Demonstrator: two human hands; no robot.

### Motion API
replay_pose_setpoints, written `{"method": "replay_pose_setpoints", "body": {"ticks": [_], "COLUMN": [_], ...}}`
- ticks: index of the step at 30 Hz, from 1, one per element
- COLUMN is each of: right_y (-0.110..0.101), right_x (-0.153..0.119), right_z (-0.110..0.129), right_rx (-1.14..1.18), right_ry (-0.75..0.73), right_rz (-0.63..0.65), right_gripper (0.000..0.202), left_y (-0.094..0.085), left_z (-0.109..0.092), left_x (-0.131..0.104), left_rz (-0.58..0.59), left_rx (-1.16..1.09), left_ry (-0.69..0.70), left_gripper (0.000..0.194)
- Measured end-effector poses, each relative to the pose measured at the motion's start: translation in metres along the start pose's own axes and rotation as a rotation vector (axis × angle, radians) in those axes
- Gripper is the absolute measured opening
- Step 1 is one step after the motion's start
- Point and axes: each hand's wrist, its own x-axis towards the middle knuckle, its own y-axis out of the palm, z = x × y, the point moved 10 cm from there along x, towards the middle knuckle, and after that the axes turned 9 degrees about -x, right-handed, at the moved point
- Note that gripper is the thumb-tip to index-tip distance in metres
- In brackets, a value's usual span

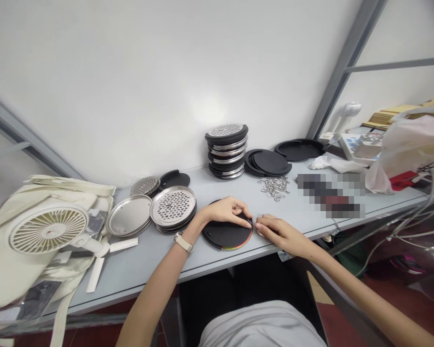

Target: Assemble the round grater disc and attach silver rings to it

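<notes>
left hand (pixel 227 210) over the black disc (pixel 226 234), right hand (pixel 280 232) just off its right rim | both pinching a small metal clip (pixel 253 222) there | clip's long axis unclear tbh

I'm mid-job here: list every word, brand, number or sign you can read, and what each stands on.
No text is readable.
White fan: hub mark too small.
Plastic bag: red marks, unreadable.
Blue-and-white item: too blurred.
Black disc with coloured edge: no lettering visible.
</notes>
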Motion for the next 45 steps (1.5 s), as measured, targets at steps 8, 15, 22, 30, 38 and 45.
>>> {"method": "replay_pose_setpoints", "body": {"ticks": [8, 15, 22, 30, 38, 45], "right_y": [0.0007, 0.0028, 0.0038, 0.0045, 0.0046, 0.0072], "right_x": [-0.0017, -0.0041, -0.0051, -0.0039, -0.004, -0.0043], "right_z": [-0.0044, -0.0077, -0.0069, -0.0046, -0.0054, -0.008], "right_rx": [0.014, 0.034, 0.056, 0.038, 0.019, 0.02], "right_ry": [0.036, 0.051, 0.062, 0.045, 0.038, 0.041], "right_rz": [-0.008, 0.015, 0.041, 0.044, 0.055, 0.067], "right_gripper": [0.038, 0.036, 0.032, 0.032, 0.033, 0.032], "left_y": [0.0012, 0.0019, 0.0019, 0.0016, 0.0018, 0.0019], "left_z": [-0.0002, -0.0013, -0.001, -0.0039, -0.0026, -0.0034], "left_x": [0.0001, 0.0005, -0.0002, -0.0008, -0.0005, -0.0006], "left_rz": [0.015, 0.022, 0.026, 0.026, 0.03, 0.034], "left_rx": [0.007, -0.005, 0.001, 0.031, 0.035, 0.04], "left_ry": [-0.019, -0.008, 0.016, 0.047, 0.033, 0.047], "left_gripper": [0.049, 0.049, 0.045, 0.043, 0.044, 0.045]}}
